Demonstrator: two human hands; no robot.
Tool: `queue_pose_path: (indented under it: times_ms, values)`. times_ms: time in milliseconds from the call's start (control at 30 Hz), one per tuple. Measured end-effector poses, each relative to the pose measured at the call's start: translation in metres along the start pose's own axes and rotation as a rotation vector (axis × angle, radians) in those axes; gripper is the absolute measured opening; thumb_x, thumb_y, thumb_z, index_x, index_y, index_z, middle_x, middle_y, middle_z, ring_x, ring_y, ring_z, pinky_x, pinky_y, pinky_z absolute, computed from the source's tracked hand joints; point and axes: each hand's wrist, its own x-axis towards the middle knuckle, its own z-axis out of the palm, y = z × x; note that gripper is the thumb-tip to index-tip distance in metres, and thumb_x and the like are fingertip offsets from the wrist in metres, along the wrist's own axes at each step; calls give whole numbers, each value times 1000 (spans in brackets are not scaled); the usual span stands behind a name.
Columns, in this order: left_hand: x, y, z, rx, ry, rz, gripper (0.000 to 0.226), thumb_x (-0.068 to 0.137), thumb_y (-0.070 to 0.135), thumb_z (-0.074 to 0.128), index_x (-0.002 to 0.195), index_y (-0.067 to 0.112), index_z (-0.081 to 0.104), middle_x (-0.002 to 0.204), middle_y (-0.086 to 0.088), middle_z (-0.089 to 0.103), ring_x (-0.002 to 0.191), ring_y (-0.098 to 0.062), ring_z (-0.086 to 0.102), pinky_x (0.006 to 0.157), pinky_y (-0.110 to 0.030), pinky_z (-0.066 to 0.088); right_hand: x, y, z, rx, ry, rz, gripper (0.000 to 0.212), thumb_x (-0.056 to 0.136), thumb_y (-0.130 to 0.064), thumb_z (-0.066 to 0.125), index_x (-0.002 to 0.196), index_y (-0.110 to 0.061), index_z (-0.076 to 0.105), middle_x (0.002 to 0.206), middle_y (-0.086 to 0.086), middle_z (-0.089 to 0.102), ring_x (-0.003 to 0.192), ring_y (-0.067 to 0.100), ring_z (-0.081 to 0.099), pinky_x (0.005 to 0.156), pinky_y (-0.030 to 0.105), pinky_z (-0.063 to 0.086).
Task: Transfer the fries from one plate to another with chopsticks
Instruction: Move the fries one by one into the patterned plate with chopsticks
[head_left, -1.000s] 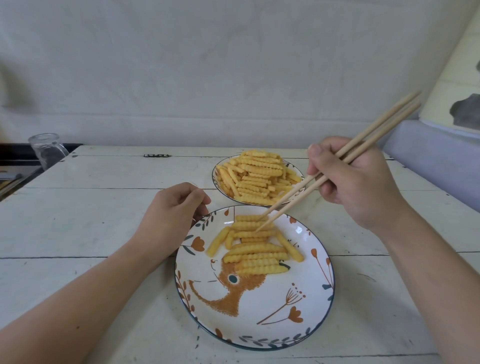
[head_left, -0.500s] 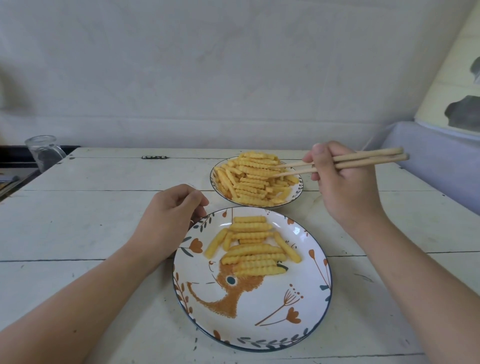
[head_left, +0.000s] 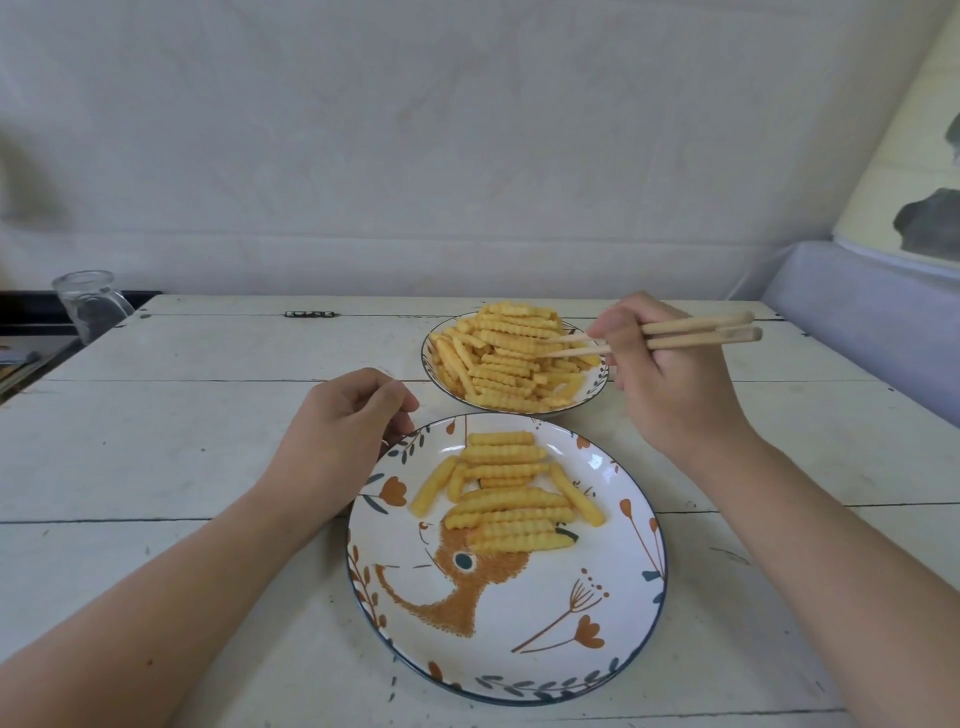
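Observation:
A far plate (head_left: 592, 396) holds a heap of crinkle-cut fries (head_left: 498, 358). Closer to me lies a large plate (head_left: 519, 649) painted with an orange animal and flowers, with several fries (head_left: 506, 493) laid across its upper half. My right hand (head_left: 670, 384) grips wooden chopsticks (head_left: 691, 332) held almost level, their tips in the top right of the far heap. Whether the tips pinch a fry I cannot tell. My left hand (head_left: 343, 436) rests curled on the table, fingertips at the large plate's upper left rim.
The plates stand on a white plank table (head_left: 182, 441). A clear glass jar (head_left: 88, 304) sits at the far left corner, with dark clutter beyond the left edge. A grey-blue padded surface (head_left: 872, 322) borders the table on the right. A pale wall runs behind.
My right hand has carried the chopsticks from the near plate up to the far heap, swinging them from steep to almost level; their tips now lie in the fries. My left hand stayed put.

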Motion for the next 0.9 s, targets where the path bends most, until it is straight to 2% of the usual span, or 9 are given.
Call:
queue_pose_path:
  times_ms: [67,133,300,333,433,467,600,900]
  values:
    - [0,0,0,-2,-1,-3,29,101,19,53,82,15,73,73,1,71,69,-19,62,71,-40,54,2,-5,-4,82,51,42,38,99,-48,43,81,-21,63,64,-11,60,58,9,52,52,34,43]
    - [0,0,0,-1,0,0,29,101,20,53,81,15,73,73,1,71,68,-18,61,70,-39,53,4,-12,-9,175,125,81,35,99,-45,43,77,-24,62,65,-15,61,57,5,53,52,23,41]
    - [0,0,0,-10,-2,-2,28,101,19,53,82,14,73,70,3,70,66,-15,61,70,-37,53,9,-19,-23,308,190,173,43,107,-31,43,76,-7,62,56,-8,57,46,6,47,41,21,35]
    - [0,0,0,-10,-2,-2,28,101,19,53,82,14,73,71,3,70,67,-15,62,71,-38,53,9,-19,-24,304,177,181,43,107,-30,44,76,-8,63,58,-5,57,47,7,48,40,21,35]
    - [-1,0,0,-14,-4,-12,29,101,20,53,82,14,73,72,2,71,68,-19,64,71,-40,54,9,-15,-22,259,127,190,40,105,-34,48,76,-14,67,65,18,56,51,10,50,42,21,35]
    - [-1,0,0,-16,-4,-16,29,101,20,53,82,14,73,72,2,71,68,-21,64,71,-40,55,9,-14,-22,248,113,201,39,104,-34,49,77,-14,68,63,21,55,49,10,50,42,21,36]
    - [-1,1,1,-13,-3,-9,29,102,20,53,82,14,73,74,-3,71,69,-21,63,71,-41,54,5,-13,-17,223,75,201,37,103,-33,49,82,-10,69,58,7,55,45,6,52,43,19,40]
    - [-1,0,0,-12,-4,-1,29,101,20,53,81,15,74,74,-2,71,70,-22,63,72,-41,54,2,-5,-8,176,27,227,36,104,-36,47,81,-18,69,58,-3,57,46,9,51,47,23,45]
